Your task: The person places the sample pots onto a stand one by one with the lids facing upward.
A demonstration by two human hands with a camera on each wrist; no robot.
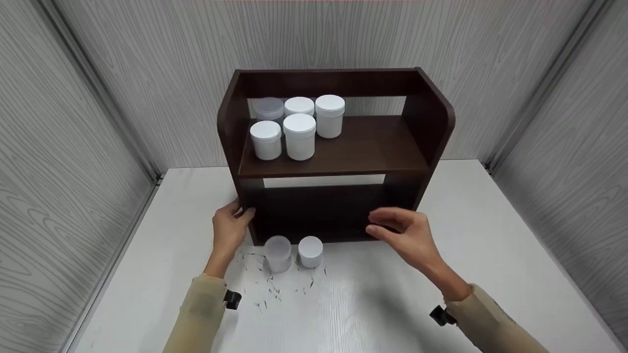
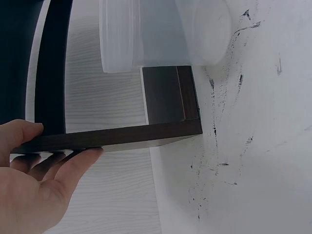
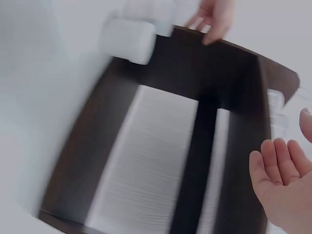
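A dark brown wooden two-tier shelf (image 1: 373,147) stands on the white table. My left hand (image 1: 229,233) grips the front edge of its left side panel (image 2: 161,134), thumb on the inner side and fingers on the outer. Held in front of the lower tier's right part, my right hand (image 1: 409,240) has loosely bent fingers (image 3: 273,161) with nothing between them and thumb. On the table before the lower tier's left part are a translucent lidded jar (image 1: 278,255) and, to its right, a short white jar (image 1: 310,252).
The upper tier carries several white lidded jars (image 1: 300,137) grouped at its left, with a translucent jar (image 1: 269,109) in the back corner. Dark scuff marks streak the table (image 1: 343,304) around the two front jars. Grey wood-grain walls (image 1: 147,49) enclose the table.
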